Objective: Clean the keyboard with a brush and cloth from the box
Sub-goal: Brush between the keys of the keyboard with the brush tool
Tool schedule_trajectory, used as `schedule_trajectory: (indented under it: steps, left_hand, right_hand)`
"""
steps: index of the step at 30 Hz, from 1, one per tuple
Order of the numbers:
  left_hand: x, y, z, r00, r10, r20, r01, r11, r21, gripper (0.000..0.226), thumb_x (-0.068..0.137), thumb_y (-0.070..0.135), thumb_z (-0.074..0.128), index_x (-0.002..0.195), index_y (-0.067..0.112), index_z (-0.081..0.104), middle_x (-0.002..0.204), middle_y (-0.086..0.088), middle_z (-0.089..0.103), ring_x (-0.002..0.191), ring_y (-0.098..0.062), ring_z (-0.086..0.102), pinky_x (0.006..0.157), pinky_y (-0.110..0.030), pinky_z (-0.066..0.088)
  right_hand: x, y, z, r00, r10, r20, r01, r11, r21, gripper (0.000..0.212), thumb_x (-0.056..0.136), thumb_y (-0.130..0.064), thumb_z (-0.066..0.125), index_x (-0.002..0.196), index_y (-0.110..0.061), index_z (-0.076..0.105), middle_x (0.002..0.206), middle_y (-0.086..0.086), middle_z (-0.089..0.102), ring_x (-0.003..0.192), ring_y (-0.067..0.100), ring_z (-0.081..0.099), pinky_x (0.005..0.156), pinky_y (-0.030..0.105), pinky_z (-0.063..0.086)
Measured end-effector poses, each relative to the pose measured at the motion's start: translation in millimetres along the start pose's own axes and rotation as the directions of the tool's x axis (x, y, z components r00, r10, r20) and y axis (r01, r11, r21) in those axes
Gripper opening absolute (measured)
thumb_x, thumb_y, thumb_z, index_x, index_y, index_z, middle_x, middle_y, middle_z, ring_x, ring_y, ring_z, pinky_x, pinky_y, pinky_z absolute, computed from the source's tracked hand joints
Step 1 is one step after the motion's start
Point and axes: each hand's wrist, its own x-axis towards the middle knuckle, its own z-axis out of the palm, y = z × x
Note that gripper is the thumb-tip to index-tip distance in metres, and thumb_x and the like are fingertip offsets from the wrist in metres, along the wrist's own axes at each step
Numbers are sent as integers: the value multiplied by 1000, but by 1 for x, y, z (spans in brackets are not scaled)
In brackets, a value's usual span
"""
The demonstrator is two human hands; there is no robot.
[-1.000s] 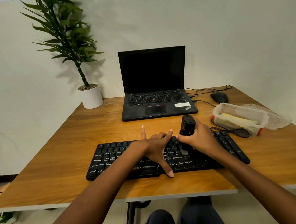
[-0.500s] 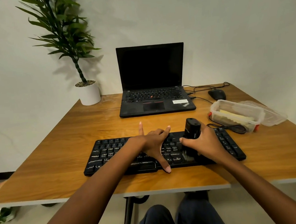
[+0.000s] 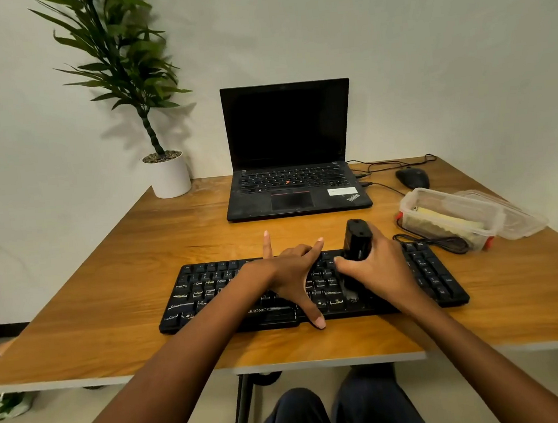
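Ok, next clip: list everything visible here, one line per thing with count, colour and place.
keyboard: one, black, near middle of the table, under both hands
brush: one, black, upright on the keyboard's right half, in the right hand's grip
box: one, clear plastic, right side of the table, something pale yellow inside
lid: one, clear, beside the box on its right
laptop: one, black, open, screen dark, far middle
mouse: one, black, right of the laptop
cables: black, from laptop to mouse and by the box
plant: one, green in a white pot, far left corner
table: one, wooden brown
left hand: spread flat on the keyboard
right hand: closed around the brush
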Motion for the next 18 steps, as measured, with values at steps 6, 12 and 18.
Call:
schedule_trajectory:
  steps: [6, 12, 18]
  left_hand:
    - [0, -2, 4, 999, 2, -36, 0, 998, 58, 135, 63, 70, 69, 144, 24, -29, 159, -2, -2, 146, -24, -3, 88, -63, -34]
    - [-1, -2, 6, 997, 5, -81, -1, 999, 54, 137, 61, 70, 70, 142, 26, -32, 156, -8, 12, 145, -28, 7, 92, -64, -31]
    - [-1, -5, 8, 996, 9, -93, -6, 999, 35, 137, 61, 71, 70, 142, 25, -32, 155, -7, 14, 145, -28, 9, 95, -68, -29]
  right_hand:
    - [-14, 2, 0, 999, -45, -17, 45, 999, 5, 40, 73, -23, 76, 102, -20, 49, 76, -16, 54, 69, -2, 52, 55, 8, 40]
    - [-18, 2, -6, 997, 41, 69, -46, 997, 64, 35, 73, -20, 76, 93, -22, 47, 77, -10, 56, 71, 5, 56, 61, 28, 52]
    - [21, -4, 23, 999, 16, -36, -14, 999, 45, 39, 73, -29, 75, 101, -17, 50, 78, -6, 57, 70, 10, 55, 56, 18, 43]
